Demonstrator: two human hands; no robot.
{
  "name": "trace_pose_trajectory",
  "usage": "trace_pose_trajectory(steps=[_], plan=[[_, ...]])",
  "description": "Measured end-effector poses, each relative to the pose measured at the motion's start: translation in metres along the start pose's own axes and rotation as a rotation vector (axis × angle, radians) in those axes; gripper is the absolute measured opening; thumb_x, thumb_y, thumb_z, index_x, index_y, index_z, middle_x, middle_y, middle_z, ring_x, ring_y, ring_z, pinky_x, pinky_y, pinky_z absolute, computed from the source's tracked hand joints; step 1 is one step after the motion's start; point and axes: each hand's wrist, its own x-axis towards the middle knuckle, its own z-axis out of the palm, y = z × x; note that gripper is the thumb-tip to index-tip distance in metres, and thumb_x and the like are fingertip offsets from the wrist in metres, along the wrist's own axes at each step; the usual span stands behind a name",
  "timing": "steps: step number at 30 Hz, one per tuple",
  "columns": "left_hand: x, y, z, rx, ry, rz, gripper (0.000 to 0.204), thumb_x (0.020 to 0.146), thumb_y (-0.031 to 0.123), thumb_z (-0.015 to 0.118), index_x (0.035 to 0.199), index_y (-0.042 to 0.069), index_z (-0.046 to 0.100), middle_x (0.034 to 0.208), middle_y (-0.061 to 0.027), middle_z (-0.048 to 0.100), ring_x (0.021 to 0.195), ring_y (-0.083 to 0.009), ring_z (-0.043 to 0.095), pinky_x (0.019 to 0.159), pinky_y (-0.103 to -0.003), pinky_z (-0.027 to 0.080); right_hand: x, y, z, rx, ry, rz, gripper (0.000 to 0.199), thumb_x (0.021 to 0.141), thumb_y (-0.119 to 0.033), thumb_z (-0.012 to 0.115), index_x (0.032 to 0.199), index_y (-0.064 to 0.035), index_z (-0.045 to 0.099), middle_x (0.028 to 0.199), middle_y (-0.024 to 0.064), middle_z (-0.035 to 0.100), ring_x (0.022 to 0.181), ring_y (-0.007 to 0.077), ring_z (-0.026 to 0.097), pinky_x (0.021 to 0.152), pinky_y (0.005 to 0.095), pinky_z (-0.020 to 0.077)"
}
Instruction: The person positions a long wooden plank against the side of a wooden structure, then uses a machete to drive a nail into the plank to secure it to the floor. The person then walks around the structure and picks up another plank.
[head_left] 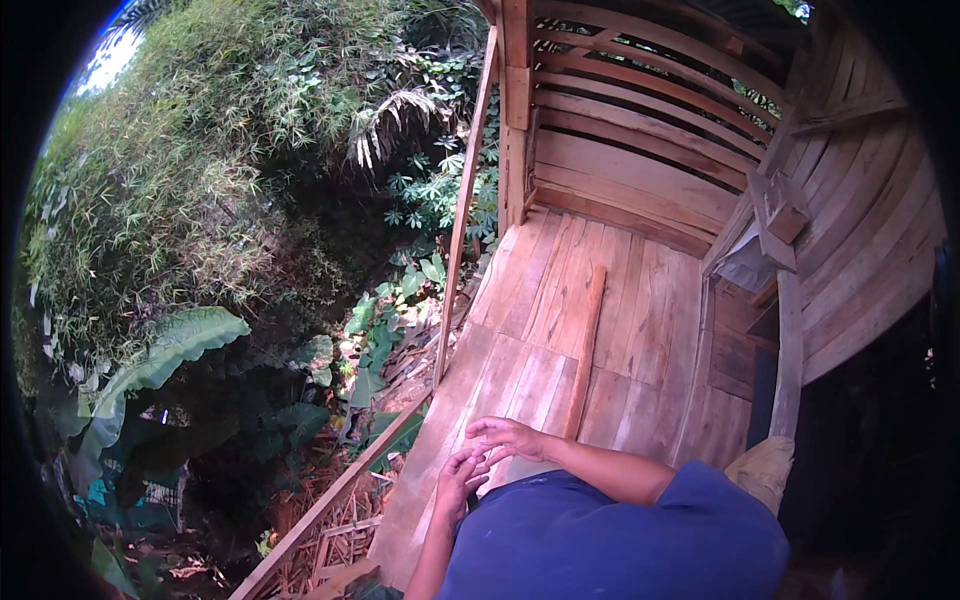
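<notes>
Both of my hands are in front of my body, close together above the plank floor (520,375). My right hand (508,438) reaches across from the right, its fingers loosely stretched and slightly bent toward the left. Just below it is my left hand (460,480), its fingers partly bent and their tips at or near the right hand's fingers. Whether the fingertips touch cannot be made out. No object shows in either hand. Beyond the right forearm, a long narrow wooden beam (588,345) lies lengthwise on the floor.
A slatted wooden wall (640,180) closes the far end. A thin wooden rail (330,500) and a slanting post (465,215) line the left edge, with dense plants (200,190) beyond. On the right, a wooden post (788,350) stands by a plank wall (870,240).
</notes>
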Motion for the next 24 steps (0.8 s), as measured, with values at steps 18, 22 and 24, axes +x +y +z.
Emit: trace_pose_trajectory(steps=[18,22,24], plan=[[0.225,0.066,0.142,0.280,-0.378,-0.070,0.023,0.090,0.011,0.061,0.108,-0.003,0.059,0.100,-0.0109,0.065,0.087,-0.0157,0.064,0.070,-0.024,0.053,-0.013,-0.123,-0.136,0.268,0.116,-0.325,0.056,0.090,-0.028,0.055,0.136,-0.0036,0.035,0.130,0.0134,0.047,0.121,0.0235,0.048,0.087,0.0419,0.0501],[0.280,0.114,0.176,0.229,-0.425,-0.123,0.021,0.088,0.003,0.060,0.109,0.000,0.059,0.101,-0.0087,0.064,0.091,-0.0159,0.063,0.076,-0.025,0.054,0.017,-0.166,-0.186,0.307,0.118,-0.338,0.052,0.091,-0.028,0.053,0.134,-0.0025,0.038,0.128,0.0140,0.049,0.117,0.0241,0.052,0.089,0.0431,0.0497],[0.310,0.140,0.195,0.222,-0.456,-0.116,0.023,0.087,0.001,0.060,0.110,0.001,0.058,0.102,-0.0084,0.064,0.092,-0.0157,0.063,0.076,-0.025,0.054,0.034,-0.192,-0.208,0.361,0.092,-0.377,0.051,0.092,-0.027,0.052,0.133,-0.0016,0.038,0.127,0.0144,0.050,0.116,0.0245,0.053,0.090,0.0438,0.0497]])
